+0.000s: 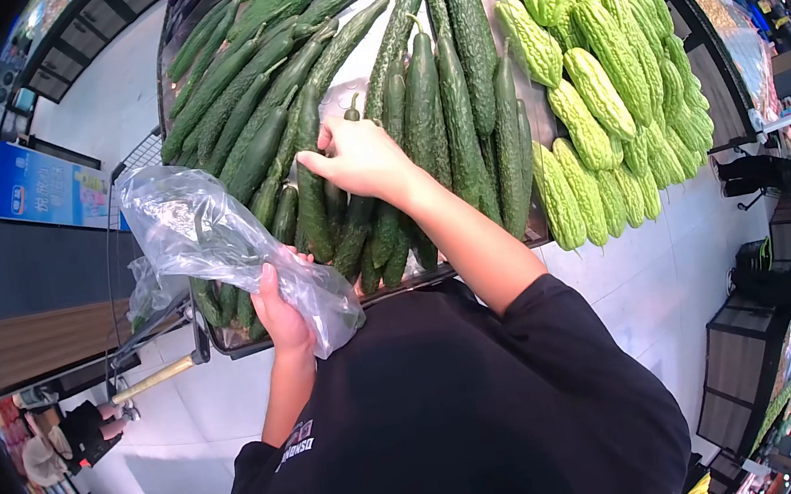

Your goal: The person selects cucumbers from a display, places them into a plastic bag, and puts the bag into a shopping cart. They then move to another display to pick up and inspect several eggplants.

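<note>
My left hand [284, 308] grips a clear plastic bag [208, 224], with the thumb on the near side of the film. The bag is crumpled and stands up over the left part of the cucumber pile. My right hand [364, 158] is over the middle of the dark green cucumbers [424, 107], its thumb spread away from the index finger. One cucumber [313, 193] lies just under the thumb. A stem end of another cucumber [351, 108] shows above the knuckles. The other right fingers are curled down and partly hidden.
Pale green bitter melons [586, 118] are heaped to the right of the cucumbers. A shopping cart handle [159, 379] is at the lower left, with a blue sign [42, 188] beyond it. Other people [94, 428] stand at the far left and right.
</note>
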`<state>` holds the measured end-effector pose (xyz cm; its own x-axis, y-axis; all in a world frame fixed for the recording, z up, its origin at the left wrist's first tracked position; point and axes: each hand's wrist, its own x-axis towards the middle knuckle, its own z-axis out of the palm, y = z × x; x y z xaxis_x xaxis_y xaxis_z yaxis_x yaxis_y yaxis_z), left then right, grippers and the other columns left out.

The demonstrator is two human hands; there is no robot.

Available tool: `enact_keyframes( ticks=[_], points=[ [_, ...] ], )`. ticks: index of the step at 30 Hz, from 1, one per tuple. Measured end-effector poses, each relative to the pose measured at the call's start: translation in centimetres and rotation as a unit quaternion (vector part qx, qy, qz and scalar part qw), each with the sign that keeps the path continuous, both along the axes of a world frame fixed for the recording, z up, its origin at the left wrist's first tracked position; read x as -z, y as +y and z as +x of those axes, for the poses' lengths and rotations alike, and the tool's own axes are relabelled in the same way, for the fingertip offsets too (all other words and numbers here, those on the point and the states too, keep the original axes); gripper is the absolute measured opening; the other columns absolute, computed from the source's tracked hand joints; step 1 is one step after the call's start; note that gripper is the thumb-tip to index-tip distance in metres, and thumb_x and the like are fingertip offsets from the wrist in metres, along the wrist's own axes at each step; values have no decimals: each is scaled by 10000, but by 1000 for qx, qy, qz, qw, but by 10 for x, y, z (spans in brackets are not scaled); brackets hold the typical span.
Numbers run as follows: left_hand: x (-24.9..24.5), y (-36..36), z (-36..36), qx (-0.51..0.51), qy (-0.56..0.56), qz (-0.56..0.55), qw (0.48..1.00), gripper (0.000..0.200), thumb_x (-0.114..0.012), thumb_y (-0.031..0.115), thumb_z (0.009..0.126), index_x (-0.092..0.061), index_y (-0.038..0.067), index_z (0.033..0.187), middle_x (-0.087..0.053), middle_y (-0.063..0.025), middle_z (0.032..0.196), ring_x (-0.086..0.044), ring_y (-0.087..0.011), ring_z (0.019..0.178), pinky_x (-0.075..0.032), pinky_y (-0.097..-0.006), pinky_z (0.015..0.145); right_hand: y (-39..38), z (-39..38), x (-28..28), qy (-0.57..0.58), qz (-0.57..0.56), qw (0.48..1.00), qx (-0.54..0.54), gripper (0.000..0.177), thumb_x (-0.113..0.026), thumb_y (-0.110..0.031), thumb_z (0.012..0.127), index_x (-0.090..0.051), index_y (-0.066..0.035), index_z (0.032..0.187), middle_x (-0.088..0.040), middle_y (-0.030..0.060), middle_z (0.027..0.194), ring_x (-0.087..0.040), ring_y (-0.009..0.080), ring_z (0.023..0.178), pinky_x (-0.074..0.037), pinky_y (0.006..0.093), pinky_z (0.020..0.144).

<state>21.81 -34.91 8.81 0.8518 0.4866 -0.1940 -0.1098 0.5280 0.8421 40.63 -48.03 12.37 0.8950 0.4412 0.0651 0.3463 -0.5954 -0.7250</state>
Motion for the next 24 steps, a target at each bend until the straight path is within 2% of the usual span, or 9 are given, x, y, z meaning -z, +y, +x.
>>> enact_keyframes(
  ticks=[3,6,9,10,11,14,19,21,24],
  points=[
    [-2,0,1,12,7,8,1000,366,-518,278,962,-536,-39,1143,-592,-136,1033,-604,-233,917,-503,-408,879,-32,-20,-27,21,-25,999,31,406,-654,-414,840,-614,-63,1042,-678,172,756,-678,363,771,-537,464,760],
    [-1,2,0,19,-1,12,1000,357,-518,276,963,-537,-34,1138,-593,-133,1026,-605,-234,915,-501,-407,876,-69,-26,-26,-93,-9,988,127,367,-660,-338,846,-569,-114,1121,-625,76,592,-673,310,637,-546,458,641],
    [1,2,0,28,3,5,1000,349,-520,278,963,-541,-28,1130,-594,-130,1017,-609,-234,914,-501,-406,873,-99,-17,-18,-149,-79,968,186,579,-670,-302,846,-436,-88,1330,-671,170,766,-682,358,715,-549,464,648],
    [2,1,1,37,8,1,999,345,-520,276,963,-543,-26,1126,-595,-129,1010,-611,-233,910,-502,-407,870,-103,-15,-16,-165,-101,966,169,760,-666,-348,851,-298,-75,1456,-678,205,856,-684,379,744,-557,463,667],
    [3,1,1,47,12,-3,999,340,-520,275,963,-545,-24,1123,-596,-127,1004,-614,-232,906,-504,-408,866,-102,-14,-15,-165,-100,966,169,760,-666,-348,851,-298,-75,1456,-678,205,856,-684,379,744,-557,463,667],
    [0,-4,5,61,-3,6,998,340,-520,277,963,-546,-21,1122,-597,-125,997,-617,-230,898,-508,-411,868,-92,-12,-25,-68,-280,948,133,990,-640,-483,862,-65,-42,1536,-688,207,875,-691,363,754,-564,449,684],
    [-3,-8,4,77,-3,14,997,353,-527,280,957,-546,-29,1125,-602,-132,1003,-619,-227,897,-511,-419,887,-83,-17,-21,-31,-315,944,95,1069,-655,-495,850,-5,20,1524,-680,211,835,-685,352,675,-565,453,626],
    [-3,-8,4,76,0,25,997,359,-531,282,954,-546,-33,1127,-603,-135,1008,-620,-227,900,-511,-423,896,-81,-18,-12,-94,-317,938,108,1110,-686,-487,827,-7,58,1516,-677,161,764,-682,288,617,-568,382,580],
    [0,-7,4,78,-5,19,997,375,-538,280,949,-538,-40,1144,-604,-143,1015,-621,-227,908,-513,-432,905,-82,-16,-11,-87,-312,941,101,1134,-709,-455,819,23,69,1508,-678,171,755,-684,288,618,-571,385,583]
  ],
)
